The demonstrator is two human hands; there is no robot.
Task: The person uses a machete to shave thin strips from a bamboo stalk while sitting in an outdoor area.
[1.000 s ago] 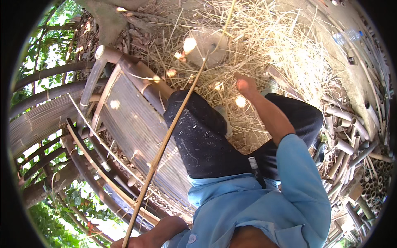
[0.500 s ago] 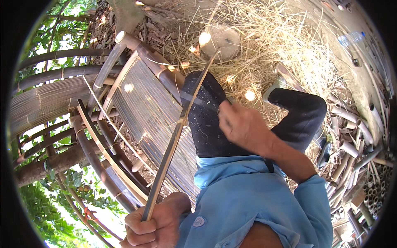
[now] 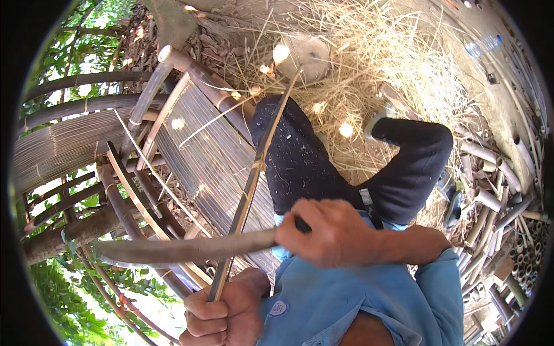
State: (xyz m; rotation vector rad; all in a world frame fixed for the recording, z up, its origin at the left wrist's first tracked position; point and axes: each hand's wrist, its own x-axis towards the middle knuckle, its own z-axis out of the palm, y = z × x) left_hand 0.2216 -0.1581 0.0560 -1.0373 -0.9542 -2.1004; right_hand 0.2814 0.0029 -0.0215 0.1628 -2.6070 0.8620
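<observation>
My left hand (image 3: 222, 314) is closed around the near end of a long bamboo strip (image 3: 252, 187). The strip slants up and away, its far part passing over my left thigh, and a node shows partway along. My right hand (image 3: 326, 233), slightly blurred, grips the dark handle of a machete (image 3: 173, 252). Its long blade points left and crosses the strip a little above my left fist. Whether the edge touches the strip I cannot tell. A thin pale sliver (image 3: 210, 122) shows over the slatted bamboo bench (image 3: 196, 138).
Another split bamboo length (image 3: 135, 196) and a thin stick (image 3: 153, 161) lean against the bench at left. Pale shavings (image 3: 398, 63) cover the ground around a round chopping block (image 3: 306, 59). A plastic bottle (image 3: 483, 46) lies far right, above piled bamboo pieces (image 3: 490, 200).
My right hand has come back toward my body, bringing the machete across the strip near my left fist. The pale sliver now shows over the bench. My left hand has shifted slightly right.
</observation>
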